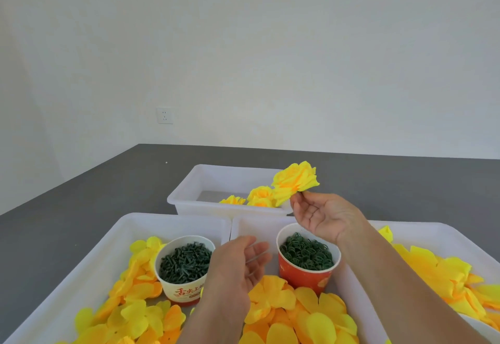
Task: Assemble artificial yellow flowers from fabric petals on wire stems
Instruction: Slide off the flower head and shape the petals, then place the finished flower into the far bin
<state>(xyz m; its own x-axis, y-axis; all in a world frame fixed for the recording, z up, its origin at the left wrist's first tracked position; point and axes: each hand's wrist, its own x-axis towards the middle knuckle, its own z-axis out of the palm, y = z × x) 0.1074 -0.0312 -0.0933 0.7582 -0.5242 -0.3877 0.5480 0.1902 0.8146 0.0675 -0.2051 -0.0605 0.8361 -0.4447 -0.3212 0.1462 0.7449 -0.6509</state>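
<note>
My right hand (323, 215) is raised palm-up and pinches the base of an assembled yellow flower (295, 180) with its fingertips, just over the near right corner of the far white bin (189, 185). Three finished yellow flowers (257, 197) lie in that bin. My left hand (239, 265) hovers with relaxed, straight fingers and holds nothing, between a paper cup of dark green stem pieces (185, 262) and a red cup of dark green rings (307, 255). Loose yellow fabric petals (295, 314) fill the near bins.
Two large white bins sit side by side in front of me, the left bin (113, 238) with petals and the stem cup, the right bin (443, 235) with petals and the ring cup. All stand on a dark grey surface (94, 195) against a white wall.
</note>
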